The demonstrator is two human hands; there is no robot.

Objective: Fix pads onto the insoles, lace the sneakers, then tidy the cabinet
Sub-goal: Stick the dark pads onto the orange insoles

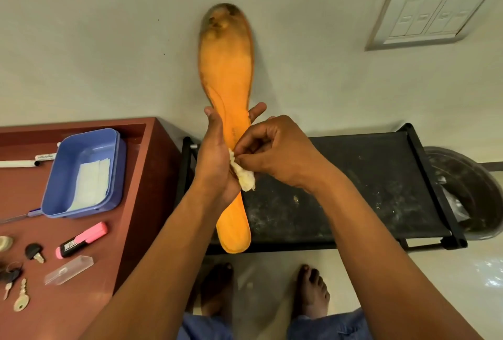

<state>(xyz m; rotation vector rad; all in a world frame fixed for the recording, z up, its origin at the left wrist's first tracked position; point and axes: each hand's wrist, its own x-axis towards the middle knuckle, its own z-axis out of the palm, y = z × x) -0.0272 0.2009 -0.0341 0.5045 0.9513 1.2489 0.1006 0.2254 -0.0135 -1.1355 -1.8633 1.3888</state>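
An orange insole [226,67] is held upright in front of the wall, its dirty toe end up and its heel end down. My left hand [215,157] grips it round the middle, thumb on one edge and fingers behind. My right hand [275,151] pinches a small crumpled white pad [245,175] against the insole's middle. Part of the pad is hidden under my fingers.
A brown cabinet top [136,176] at left holds a blue tray [84,173] with white sheets, a pink highlighter [81,239], a clear case [69,269] and keys [21,296]. A black dusty shoe rack [353,184] stands below the hands, with a dark bin [468,192] at right.
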